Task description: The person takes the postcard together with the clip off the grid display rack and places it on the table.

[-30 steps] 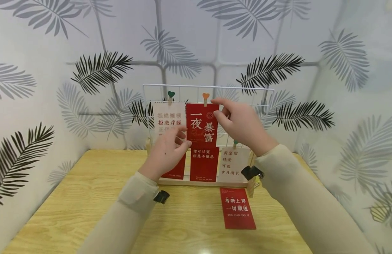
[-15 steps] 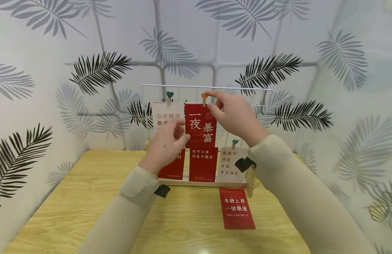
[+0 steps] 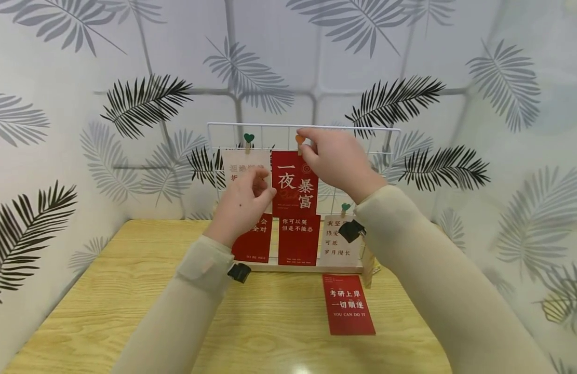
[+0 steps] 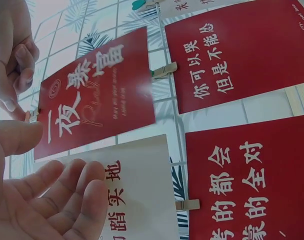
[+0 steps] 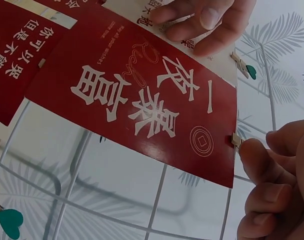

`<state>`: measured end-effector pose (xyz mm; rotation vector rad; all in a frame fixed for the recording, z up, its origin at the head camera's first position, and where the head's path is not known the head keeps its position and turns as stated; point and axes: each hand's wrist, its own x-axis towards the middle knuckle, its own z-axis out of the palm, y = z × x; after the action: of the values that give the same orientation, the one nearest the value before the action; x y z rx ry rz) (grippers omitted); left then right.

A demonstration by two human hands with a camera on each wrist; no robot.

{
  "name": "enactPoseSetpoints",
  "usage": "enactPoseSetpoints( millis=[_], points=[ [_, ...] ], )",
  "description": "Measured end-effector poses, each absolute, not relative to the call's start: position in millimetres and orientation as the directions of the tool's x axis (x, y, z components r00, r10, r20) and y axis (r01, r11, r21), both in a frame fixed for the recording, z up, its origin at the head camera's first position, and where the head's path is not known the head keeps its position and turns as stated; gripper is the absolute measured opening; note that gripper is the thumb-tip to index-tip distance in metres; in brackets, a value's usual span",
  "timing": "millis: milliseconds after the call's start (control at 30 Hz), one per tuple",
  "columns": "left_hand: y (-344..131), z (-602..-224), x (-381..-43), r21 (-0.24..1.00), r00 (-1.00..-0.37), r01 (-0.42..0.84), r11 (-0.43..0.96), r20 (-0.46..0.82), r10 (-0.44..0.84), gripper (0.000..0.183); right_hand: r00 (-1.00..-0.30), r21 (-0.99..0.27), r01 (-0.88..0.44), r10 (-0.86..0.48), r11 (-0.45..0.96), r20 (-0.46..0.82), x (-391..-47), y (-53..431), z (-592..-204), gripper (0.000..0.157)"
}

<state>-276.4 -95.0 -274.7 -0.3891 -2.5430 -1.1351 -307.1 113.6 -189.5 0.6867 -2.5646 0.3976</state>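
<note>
The light in here is bright and even, with a small white glare toward the near edge of the worktop. From the left wrist, pale sheen touches the red card; the right wrist's view is dimmer.

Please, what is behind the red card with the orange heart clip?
Behind the upper red card, a white wire grid shows past its edges, then a leaf-patterned wall. Whatever lies directly behind it is covered.
</note>
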Motion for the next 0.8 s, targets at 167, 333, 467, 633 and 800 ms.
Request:
enactPoseSetpoints(
  millis=[167, 333, 467, 633, 800],
  points=[
    [-94, -273, -278, 0.669, -0.922, 0.345, 0.658, 0.371, 0.107, 0.045, -0.781, -0.133, -0.513, -0.396, 0.848, 0.483, -309, 108, -188, 0.040],
    [-91, -273, -281, 0.665, -0.930, 0.320, 0.675, 0.356, 0.090, 0.045, -0.789, -0.097, -0.480, -0.380, 0.872, 0.483, -309, 104, -188, 0.041],
    [-89, -273, -282, 0.672, -0.937, 0.299, 0.677, 0.343, 0.074, 0.043, -0.793, -0.087, -0.462, -0.367, 0.882, 0.487, -309, 103, -187, 0.040],
    [-86, -273, -284, 0.683, -0.941, 0.287, 0.671, 0.333, 0.063, 0.041, -0.797, -0.095, -0.444, -0.345, 0.891, 0.495, -310, 101, -188, 0.037],
    [-82, -273, -288, 0.687, -0.939, 0.287, 0.667, 0.340, 0.054, 0.035, -0.789, -0.089, -0.419, -0.314, 0.903, 0.528, -311, 100, -191, 0.033]
  ],
)
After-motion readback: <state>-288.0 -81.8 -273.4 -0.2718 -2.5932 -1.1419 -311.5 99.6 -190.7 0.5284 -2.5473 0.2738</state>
